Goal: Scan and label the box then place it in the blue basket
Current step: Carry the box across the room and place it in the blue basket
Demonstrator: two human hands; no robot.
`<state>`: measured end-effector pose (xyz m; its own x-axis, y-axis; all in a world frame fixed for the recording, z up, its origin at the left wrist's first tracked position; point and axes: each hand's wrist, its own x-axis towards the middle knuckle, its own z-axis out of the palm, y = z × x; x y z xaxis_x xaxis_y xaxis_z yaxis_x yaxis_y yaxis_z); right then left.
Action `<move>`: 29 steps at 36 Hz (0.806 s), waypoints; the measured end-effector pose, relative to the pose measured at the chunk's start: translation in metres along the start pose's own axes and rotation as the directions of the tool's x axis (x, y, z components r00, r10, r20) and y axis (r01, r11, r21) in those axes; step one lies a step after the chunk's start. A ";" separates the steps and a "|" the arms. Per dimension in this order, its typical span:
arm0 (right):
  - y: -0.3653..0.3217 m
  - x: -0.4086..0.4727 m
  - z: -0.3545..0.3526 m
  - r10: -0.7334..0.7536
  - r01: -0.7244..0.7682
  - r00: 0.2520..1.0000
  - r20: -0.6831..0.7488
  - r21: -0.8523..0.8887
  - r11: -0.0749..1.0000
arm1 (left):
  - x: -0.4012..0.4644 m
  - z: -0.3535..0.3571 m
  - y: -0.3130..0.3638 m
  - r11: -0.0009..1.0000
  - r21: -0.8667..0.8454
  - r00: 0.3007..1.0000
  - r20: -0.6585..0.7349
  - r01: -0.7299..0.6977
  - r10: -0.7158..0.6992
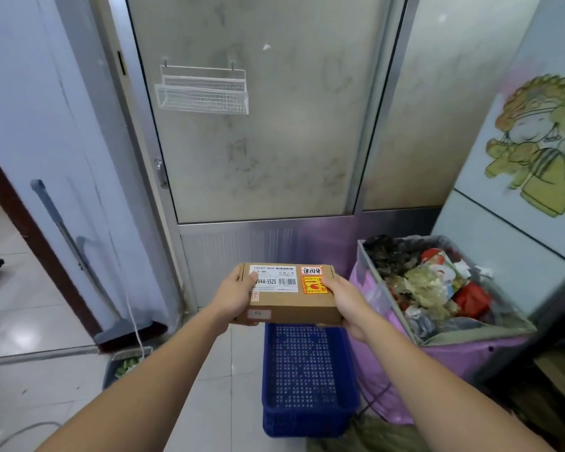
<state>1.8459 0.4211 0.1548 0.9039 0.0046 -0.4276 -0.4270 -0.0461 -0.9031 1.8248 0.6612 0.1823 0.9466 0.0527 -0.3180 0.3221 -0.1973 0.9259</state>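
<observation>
1. A flat cardboard box (289, 295) is held level in the air, above the far end of the blue basket (307, 380), which stands on the tiled floor (209, 370).
2. The left hand (238, 293) clasps the box's left end, thumb pressed on top over the edge of the white barcode label (274, 278), fingers hidden beneath.
3. The right hand (346, 298) clasps the right end, thumb lying on the orange sticker (313, 284), fingers wrapped under the near corner.
4. The basket's perforated bottom shows nothing inside it.
5. Just right of the basket stands a bin lined with a pink bag (437, 288), full of mixed rubbish.
6. Behind, a frosted door (258, 141) carries a white wire rack (203, 93); a mop (79, 256) leans at left.
</observation>
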 end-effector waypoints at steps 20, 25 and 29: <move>-0.104 0.237 0.001 -0.002 0.005 0.993 -0.120 0.023 1.000 | 0.292 -0.012 0.062 0.999 -0.041 0.996 0.090 -0.024 0.028; -0.120 0.289 0.014 -0.004 0.012 0.984 -0.178 0.044 0.999 | 0.365 -0.024 0.078 0.999 -0.022 0.988 0.150 -0.041 0.044; -0.128 0.326 0.030 0.018 0.007 0.971 -0.240 0.105 0.994 | 0.422 -0.036 0.088 0.998 0.012 0.974 0.219 -0.057 0.053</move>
<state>2.1945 0.4585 0.1296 0.8752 -0.2362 -0.4222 -0.4207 0.0592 -0.9053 2.2528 0.7009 0.1371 0.9362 -0.1734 -0.3056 0.2675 -0.2120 0.9399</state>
